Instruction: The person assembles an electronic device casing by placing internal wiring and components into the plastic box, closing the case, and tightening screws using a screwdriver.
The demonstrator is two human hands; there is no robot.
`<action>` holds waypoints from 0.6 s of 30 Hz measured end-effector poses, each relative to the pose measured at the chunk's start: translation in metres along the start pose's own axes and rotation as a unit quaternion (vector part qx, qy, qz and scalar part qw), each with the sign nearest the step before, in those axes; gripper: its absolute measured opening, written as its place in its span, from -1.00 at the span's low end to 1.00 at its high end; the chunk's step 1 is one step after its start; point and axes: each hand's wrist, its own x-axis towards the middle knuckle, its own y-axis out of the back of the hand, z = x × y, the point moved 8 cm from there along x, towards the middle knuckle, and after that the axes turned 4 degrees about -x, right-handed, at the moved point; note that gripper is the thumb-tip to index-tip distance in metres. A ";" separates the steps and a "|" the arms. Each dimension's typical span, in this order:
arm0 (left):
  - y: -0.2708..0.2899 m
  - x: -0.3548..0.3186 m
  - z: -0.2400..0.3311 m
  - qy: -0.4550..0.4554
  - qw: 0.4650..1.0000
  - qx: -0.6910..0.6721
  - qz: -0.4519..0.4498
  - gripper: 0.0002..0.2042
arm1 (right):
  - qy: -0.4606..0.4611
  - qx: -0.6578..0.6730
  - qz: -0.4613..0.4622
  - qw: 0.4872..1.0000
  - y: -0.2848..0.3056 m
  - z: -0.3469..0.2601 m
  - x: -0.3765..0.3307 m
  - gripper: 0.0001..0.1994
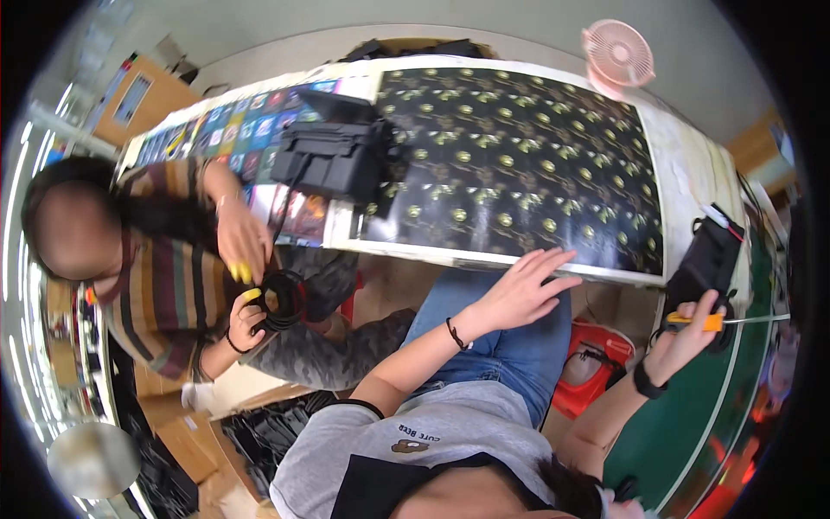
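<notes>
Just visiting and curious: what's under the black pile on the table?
Left of the black pile lies a colourful printed sheet; right of it, a black patterned sheet. What lies directly beneath is covered.

The screwdriver (pixel 712 323) I grip is orange-handled, the black sheet (pixel 519 164) carries rows of gold-green motifs, the fan (pixel 619 54) by the whitish surface's (pixel 692 164) far edge is pink, the bundle (pixel 711 251) at its right edge black, and multicoloured squares (pixel 238 130) pattern its left end.

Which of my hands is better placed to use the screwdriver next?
Probably your right hand: it holds the orange-handled screwdriver, close to the black item. Your left hand is empty, near the patterned sheet.
</notes>
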 end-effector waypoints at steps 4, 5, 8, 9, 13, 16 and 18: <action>0.038 -0.006 -0.003 0.026 0.992 -0.054 0.114 -0.50 | 0.004 -0.118 -0.125 0.985 -0.052 0.032 -0.048 -0.82; 0.048 -0.009 -0.004 0.032 0.986 -0.046 0.154 -0.49 | -0.003 -0.127 -0.153 0.980 -0.061 0.038 -0.055 -0.83; 0.067 -0.016 -0.013 0.078 0.969 -0.035 0.232 -0.48 | -0.042 -0.098 -0.240 0.965 -0.081 0.050 -0.067 -0.81; 0.070 -0.018 -0.015 0.085 0.965 -0.029 0.246 -0.45 | -0.058 -0.089 -0.256 0.961 -0.084 0.054 -0.069 -0.81; 0.078 -0.018 -0.017 0.080 0.957 0.004 0.280 -0.34 | -0.020 -0.077 -0.426 0.901 -0.101 0.052 -0.087 -0.79; 0.089 -0.017 -0.004 0.032 0.943 0.090 0.319 -0.27 | -0.024 -0.079 -0.557 0.826 -0.108 0.053 -0.101 -0.81; 0.091 -0.010 0.006 0.011 0.939 0.182 0.291 -0.28 | -0.015 -0.069 -0.577 0.814 -0.108 0.051 -0.096 -0.81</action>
